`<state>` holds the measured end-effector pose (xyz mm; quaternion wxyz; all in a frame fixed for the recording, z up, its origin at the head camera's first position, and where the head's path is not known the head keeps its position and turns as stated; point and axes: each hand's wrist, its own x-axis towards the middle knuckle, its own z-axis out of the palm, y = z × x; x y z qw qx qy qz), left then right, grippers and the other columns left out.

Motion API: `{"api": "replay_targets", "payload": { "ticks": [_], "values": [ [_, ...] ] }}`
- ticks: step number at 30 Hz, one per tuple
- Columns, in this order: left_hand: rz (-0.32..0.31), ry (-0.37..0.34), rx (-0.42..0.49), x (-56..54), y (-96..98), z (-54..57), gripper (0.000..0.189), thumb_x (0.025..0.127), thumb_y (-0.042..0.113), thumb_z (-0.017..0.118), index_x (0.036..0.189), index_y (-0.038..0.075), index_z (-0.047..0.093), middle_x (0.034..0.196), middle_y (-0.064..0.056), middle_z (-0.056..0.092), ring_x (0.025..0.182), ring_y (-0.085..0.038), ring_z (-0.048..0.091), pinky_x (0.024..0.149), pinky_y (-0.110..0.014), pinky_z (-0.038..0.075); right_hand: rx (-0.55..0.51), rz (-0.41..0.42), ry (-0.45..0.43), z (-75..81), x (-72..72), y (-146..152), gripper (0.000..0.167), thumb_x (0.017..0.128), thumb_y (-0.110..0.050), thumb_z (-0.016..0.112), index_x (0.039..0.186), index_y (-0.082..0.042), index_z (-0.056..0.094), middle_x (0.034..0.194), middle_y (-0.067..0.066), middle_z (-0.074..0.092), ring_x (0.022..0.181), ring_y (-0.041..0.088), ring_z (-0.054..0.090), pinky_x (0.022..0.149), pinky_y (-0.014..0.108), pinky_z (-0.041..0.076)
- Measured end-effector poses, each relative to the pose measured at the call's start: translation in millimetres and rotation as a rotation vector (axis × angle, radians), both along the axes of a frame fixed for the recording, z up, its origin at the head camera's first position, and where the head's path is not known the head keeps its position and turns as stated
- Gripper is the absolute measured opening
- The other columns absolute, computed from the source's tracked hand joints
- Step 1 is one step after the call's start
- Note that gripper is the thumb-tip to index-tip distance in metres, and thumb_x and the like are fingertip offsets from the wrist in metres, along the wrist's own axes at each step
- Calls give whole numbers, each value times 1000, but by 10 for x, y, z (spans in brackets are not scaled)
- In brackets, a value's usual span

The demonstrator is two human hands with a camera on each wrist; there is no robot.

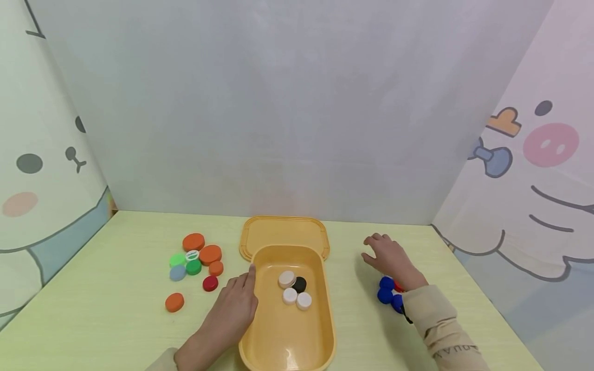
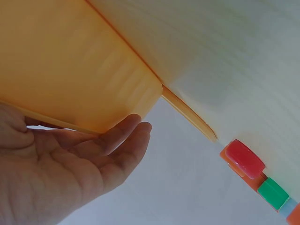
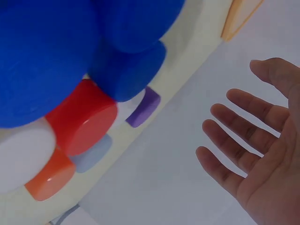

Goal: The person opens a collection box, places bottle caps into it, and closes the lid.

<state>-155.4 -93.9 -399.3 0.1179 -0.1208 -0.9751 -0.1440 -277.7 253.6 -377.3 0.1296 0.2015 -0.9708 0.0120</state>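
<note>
My left hand point(image 1: 234, 309) holds the left rim of a yellow-orange plastic container point(image 1: 290, 348). In the left wrist view, fingertips point(image 2: 133, 123) touch its outer wall; the thumb's hold is partly hidden. Inside the container lie several white or pale bottle caps point(image 1: 303, 301) and a black cap point(image 1: 299, 284). My right hand point(image 1: 392, 257) hovers over the table right of the container, fingers spread and slightly bent, holding nothing. Under its wrist lie blue caps point(image 1: 384, 295) and a red cap point(image 3: 84, 117), partly covered by the arm in the head view.
The container's flat lid point(image 1: 284, 232) lies just behind it. To the left is a loose group of orange caps point(image 1: 193, 241), green caps point(image 1: 193, 266), a red cap point(image 1: 210, 283) and others. White, light-blue and purple caps point(image 3: 144, 107) sit among the right group. A pale wall stands behind.
</note>
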Motion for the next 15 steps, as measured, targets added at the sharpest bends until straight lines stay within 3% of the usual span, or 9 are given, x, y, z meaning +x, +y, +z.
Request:
{"api": "replay_targets", "payload": {
  "ticks": [15],
  "values": [
    [-7, 21, -5, 2, -1, 3, 52, 86, 14, 52, 134, -5, 40, 119, -16, 56, 105, -31, 53, 89, -43, 46, 62, -162, -151, -161, -62, 331, 34, 79, -24, 67, 103, 0, 61, 97, 17, 61, 85, 33, 54, 76, 54, 44]
  ]
}}
